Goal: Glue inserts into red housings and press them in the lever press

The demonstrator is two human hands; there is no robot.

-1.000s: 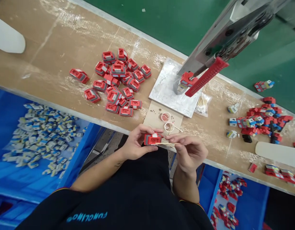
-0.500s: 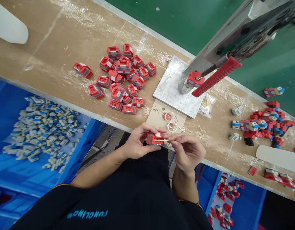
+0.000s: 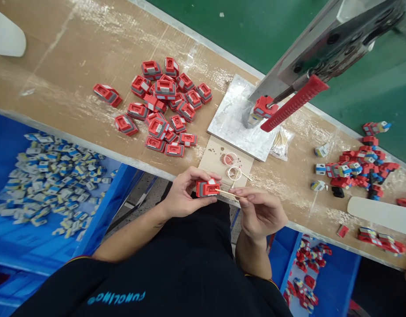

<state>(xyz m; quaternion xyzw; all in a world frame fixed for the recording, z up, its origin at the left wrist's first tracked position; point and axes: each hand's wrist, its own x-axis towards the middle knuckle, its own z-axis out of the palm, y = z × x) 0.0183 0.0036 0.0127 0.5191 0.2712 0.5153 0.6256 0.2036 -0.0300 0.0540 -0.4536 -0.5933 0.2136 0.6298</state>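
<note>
Closed around a red and grey toy vehicle part point(image 3: 207, 188), my left hand point(image 3: 186, 193) holds it in front of my body at the table's near edge. My right hand point(image 3: 260, 209) pinches a thin wooden cotton swab point(image 3: 227, 193), its far end at the part's recessed face. Just beyond my hands, two small round cups point(image 3: 229, 159) stand on a stained piece of cardboard point(image 3: 207, 160); the nearer one has a stick beside it. A heap of similar red parts point(image 3: 156, 127) lies to the left on the table.
A hand press with a red handle point(image 3: 295, 103) stands on a metal plate point(image 3: 229, 110), a red part under it. A bag of swabs point(image 3: 282, 144) lies beside it. Red and blue toy pieces point(image 3: 361, 169) cover the right side. Blue bins point(image 3: 104, 207) stand below the near edge.
The swab has drawn back to the right, its tip now nearer the part's right side. My left hand and the part have shifted slightly left in view, as has the whole scene.
</note>
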